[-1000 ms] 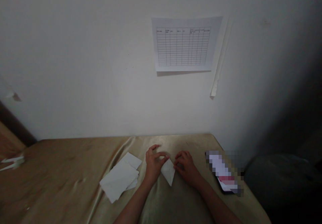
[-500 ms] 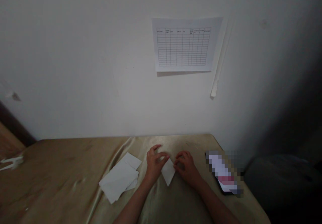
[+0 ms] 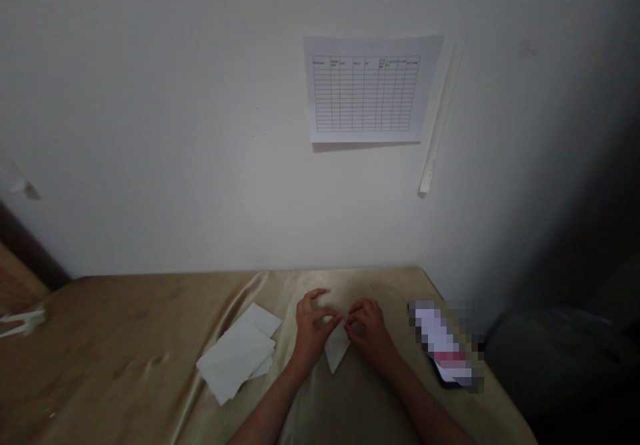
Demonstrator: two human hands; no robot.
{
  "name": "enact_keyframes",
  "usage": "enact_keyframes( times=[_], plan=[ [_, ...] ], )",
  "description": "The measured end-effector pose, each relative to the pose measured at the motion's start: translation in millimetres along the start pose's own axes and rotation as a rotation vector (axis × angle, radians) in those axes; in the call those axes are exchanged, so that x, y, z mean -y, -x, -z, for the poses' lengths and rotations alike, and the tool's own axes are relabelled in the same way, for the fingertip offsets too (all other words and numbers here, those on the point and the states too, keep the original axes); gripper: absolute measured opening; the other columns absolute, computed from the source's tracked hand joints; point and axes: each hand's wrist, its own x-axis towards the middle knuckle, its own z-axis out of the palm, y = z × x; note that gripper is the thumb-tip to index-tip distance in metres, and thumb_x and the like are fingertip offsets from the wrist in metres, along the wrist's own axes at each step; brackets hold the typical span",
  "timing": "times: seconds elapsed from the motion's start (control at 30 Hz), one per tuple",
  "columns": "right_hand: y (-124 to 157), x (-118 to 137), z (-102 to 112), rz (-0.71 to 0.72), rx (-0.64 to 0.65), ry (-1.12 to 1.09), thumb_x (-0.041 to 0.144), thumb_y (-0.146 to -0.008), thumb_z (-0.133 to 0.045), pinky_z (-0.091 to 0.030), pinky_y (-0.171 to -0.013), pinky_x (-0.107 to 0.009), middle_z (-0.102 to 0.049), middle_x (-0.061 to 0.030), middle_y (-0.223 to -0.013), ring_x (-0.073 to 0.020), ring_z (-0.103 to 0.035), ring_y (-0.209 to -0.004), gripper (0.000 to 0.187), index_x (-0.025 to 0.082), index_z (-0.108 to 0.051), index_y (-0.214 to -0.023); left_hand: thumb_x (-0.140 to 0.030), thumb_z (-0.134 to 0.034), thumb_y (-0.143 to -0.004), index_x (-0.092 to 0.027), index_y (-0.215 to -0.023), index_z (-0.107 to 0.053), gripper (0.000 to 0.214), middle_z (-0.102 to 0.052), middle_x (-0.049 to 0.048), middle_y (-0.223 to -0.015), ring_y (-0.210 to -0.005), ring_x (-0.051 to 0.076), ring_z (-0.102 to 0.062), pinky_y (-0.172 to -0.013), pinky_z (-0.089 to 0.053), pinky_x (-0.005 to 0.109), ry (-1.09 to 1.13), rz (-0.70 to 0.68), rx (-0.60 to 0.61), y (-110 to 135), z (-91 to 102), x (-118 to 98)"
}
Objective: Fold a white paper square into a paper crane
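Between my two hands is a small folded piece of white paper (image 3: 336, 350), its lower end narrowing to a point toward me. My left hand (image 3: 312, 325) pinches the paper's upper edge with thumb and forefinger, the other fingers raised and curled. Closed at the upper right edge, my right hand (image 3: 369, 328) grips the same paper with its fingertips. The fingertips of both hands nearly meet and cover the top of the paper. To the left of my left hand lies a loose stack of white paper sheets (image 3: 237, 355), fanned unevenly.
A shiny gold-brown cloth (image 3: 125, 352) covers the table. At the right edge lies a phone (image 3: 445, 348), its screen blurred out. A printed grid sheet (image 3: 367, 92) hangs on the wall behind, beside a pale strip (image 3: 439, 125). A white object (image 3: 25, 322) is at the far left.
My left hand has moved slightly right, bringing its fingertips close to those of my right hand. More of the folded paper's top is now covered. The stack and phone stay put.
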Motion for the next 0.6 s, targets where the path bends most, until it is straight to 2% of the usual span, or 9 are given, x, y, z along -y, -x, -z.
enact_keyframes(
  times=[0.23, 0.4, 0.6],
  plan=[
    [1.2, 0.4, 2.7, -0.033, 0.070, 0.057, 0.014, -0.080, -0.067, -0.038, -0.098, -0.041, -0.061, -0.0045, -0.101, -0.0237, -0.050, -0.106, 0.010, 0.024, -0.065, -0.083, -0.038, -0.074, -0.079, -0.030, -0.077, -0.078, 0.010, -0.054, 0.0045, -0.129, -0.123, 0.028, -0.048, -0.107, -0.040, 0.050, -0.004, 0.036, -0.080, -4.1, 6.9, 5.5],
    [1.0, 2.4, 5.4, -0.060, 0.102, 0.088, 0.014, -0.084, -0.063, -0.036, -0.101, -0.041, -0.061, -0.0049, -0.105, -0.0232, -0.049, -0.108, 0.009, 0.022, -0.066, -0.086, -0.036, -0.075, -0.079, -0.029, -0.078, -0.078, 0.008, -0.054, 0.0035, -0.132, -0.124, 0.028, -0.048, -0.107, -0.040, 0.051, -0.046, 0.016, -0.057, -4.1, 4.0, 8.5],
    [0.1, -0.5, 7.0, -0.107, 0.103, 0.148, 0.007, -0.081, -0.060, -0.033, -0.102, -0.040, -0.063, -0.0040, -0.104, -0.0217, -0.050, -0.107, 0.015, 0.022, -0.066, -0.081, -0.036, -0.072, -0.082, -0.032, -0.082, -0.079, 0.007, -0.055, 0.0018, -0.136, -0.124, 0.027, -0.049, -0.107, -0.040, 0.051, -0.077, -0.005, -0.020, -6.1, 3.5, 10.0]
  ],
)
